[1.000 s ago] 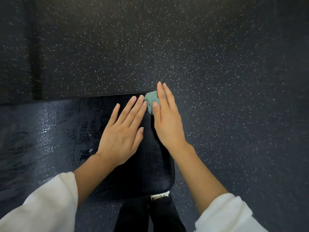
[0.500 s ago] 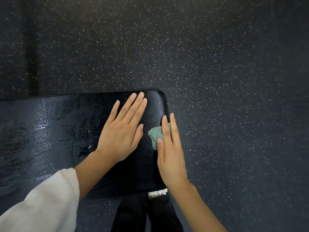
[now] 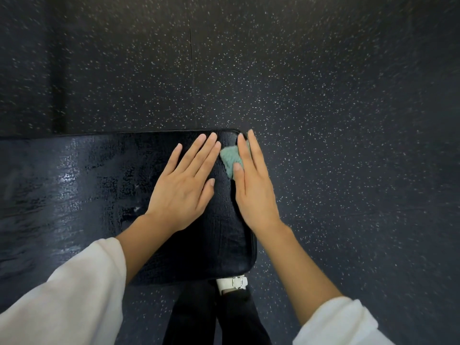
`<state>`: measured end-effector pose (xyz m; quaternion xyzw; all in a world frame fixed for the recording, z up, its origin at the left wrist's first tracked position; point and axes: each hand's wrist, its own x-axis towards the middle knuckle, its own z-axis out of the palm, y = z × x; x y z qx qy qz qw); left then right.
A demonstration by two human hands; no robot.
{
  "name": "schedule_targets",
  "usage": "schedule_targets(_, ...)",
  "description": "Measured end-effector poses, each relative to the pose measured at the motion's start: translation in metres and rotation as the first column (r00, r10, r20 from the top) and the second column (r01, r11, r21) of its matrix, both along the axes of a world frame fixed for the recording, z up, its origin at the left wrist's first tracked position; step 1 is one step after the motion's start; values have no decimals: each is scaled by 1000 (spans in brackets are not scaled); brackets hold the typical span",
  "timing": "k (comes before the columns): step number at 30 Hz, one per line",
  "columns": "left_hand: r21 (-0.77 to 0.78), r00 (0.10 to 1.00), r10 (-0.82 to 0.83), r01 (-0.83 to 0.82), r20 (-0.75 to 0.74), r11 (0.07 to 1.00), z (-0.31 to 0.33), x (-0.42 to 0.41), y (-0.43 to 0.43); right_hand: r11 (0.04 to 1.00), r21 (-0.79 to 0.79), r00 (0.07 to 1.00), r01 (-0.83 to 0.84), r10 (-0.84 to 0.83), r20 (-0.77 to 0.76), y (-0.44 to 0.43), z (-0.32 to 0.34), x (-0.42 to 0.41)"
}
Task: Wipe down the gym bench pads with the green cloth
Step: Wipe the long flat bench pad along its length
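Speckled dark floor (image 3: 336, 108) surrounds a black padded bench (image 3: 74, 195), whose glossy top shows patchy streaks of shine. The green cloth (image 3: 230, 158) is a small, fuzzy, teal-green wad bunched at the far right corner of the pad. The right hand (image 3: 256, 190) lies flat over it, fingers straight, pressing it down at the pad's edge. The left hand (image 3: 184, 190) rests flat and spread on the pad just beside the cloth.
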<state>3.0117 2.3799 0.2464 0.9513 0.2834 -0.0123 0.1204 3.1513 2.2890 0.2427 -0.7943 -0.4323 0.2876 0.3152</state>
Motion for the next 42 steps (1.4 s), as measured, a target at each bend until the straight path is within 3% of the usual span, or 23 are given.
schedule_targets(10,-4,999,7,-7,37,1000,0,-1,-1,990,-97,994,106,-103,30,-112,11,-85)
schedule_targets(14,-8,999,15,-14,44,1000,-1,-3,-2,980,-82,983,183,-184,-2,-102,10,-88)
schedule_targets(22,-17,999,36,-36,36,999,-1,-20,-8,993,-36,993,109,-111,-36,-32,4,-29)
schedule_targets(29,-20,995,95,-95,25,995,0,-38,-16,985,-70,985,159,-164,-57,-92,10,-71)
schedule_targets(34,-25,990,139,-138,6,990,1,-47,-17,970,-102,974,222,-225,-14,-125,13,-103)
schedule_targets(42,-37,989,146,-145,9,989,2,-56,-10,969,-137,976,205,-192,103,-65,14,-69)
